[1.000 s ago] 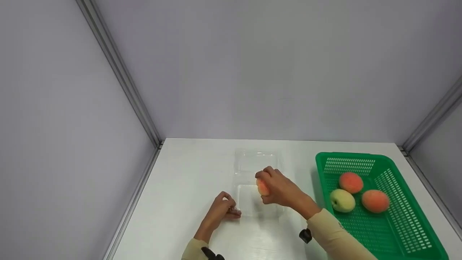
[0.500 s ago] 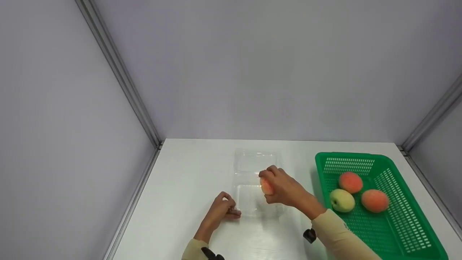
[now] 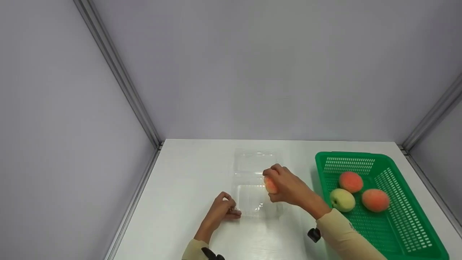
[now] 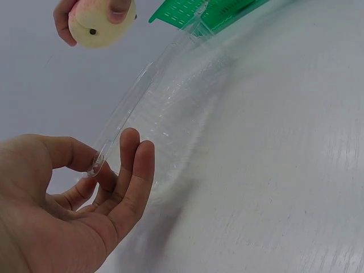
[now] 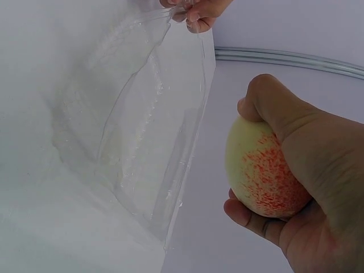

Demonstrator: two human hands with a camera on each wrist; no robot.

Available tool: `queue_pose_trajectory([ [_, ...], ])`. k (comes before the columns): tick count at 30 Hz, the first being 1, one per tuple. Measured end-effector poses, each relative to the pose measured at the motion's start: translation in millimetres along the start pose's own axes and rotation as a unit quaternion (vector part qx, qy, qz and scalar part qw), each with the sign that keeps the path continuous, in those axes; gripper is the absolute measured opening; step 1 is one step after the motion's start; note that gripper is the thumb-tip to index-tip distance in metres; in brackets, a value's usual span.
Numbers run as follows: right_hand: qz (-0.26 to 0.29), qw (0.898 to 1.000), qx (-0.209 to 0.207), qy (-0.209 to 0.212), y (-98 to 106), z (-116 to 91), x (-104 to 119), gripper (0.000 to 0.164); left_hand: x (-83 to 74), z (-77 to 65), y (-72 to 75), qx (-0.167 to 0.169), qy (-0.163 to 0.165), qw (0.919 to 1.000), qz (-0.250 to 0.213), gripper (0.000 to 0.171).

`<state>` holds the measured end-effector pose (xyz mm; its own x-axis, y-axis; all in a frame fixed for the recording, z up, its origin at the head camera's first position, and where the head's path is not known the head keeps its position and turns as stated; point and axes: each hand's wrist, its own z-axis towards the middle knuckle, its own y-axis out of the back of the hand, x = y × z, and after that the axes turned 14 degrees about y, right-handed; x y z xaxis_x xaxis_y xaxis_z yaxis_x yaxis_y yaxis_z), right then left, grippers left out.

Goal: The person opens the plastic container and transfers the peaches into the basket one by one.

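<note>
My right hand (image 3: 288,186) grips a peach (image 5: 264,170), pale yellow with a red speckled blush, above the right part of a clear plastic clamshell box (image 3: 252,200). The box lies open on the table, its lid (image 3: 256,162) folded back toward the far edge. With thumb and index finger, my left hand (image 4: 85,199) pinches the box's near left rim, while two other fingers stand along its outer wall. In the left wrist view the held peach (image 4: 96,25) hangs over the box, apart from it.
A green perforated basket (image 3: 408,216) stands at the right of the white table (image 3: 187,173). Inside lie two reddish peaches (image 3: 375,200) and a pale yellow one (image 3: 342,200). Grey wall panels (image 3: 252,72) enclose the table behind and at both sides.
My right hand has shifted slightly to the right with the peach still in its grip. My left hand keeps its place at the box's rim.
</note>
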<state>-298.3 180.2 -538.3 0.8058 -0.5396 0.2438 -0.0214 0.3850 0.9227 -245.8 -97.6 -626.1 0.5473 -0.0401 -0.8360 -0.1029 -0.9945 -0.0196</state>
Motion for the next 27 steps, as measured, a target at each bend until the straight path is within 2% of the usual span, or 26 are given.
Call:
queue_pose_trajectory([
  [13,-0.006,1.0,-0.013,0.004,10,-7,-6,0.066,0.3,0.3,0.3,0.003,-0.001,1.0,-0.004,0.02],
  [27,-0.011,1.0,-0.006,-0.007,16,-14,-8,0.068,0.8,1.1,0.4,0.001,-0.006,1.0,0.005,0.019],
])
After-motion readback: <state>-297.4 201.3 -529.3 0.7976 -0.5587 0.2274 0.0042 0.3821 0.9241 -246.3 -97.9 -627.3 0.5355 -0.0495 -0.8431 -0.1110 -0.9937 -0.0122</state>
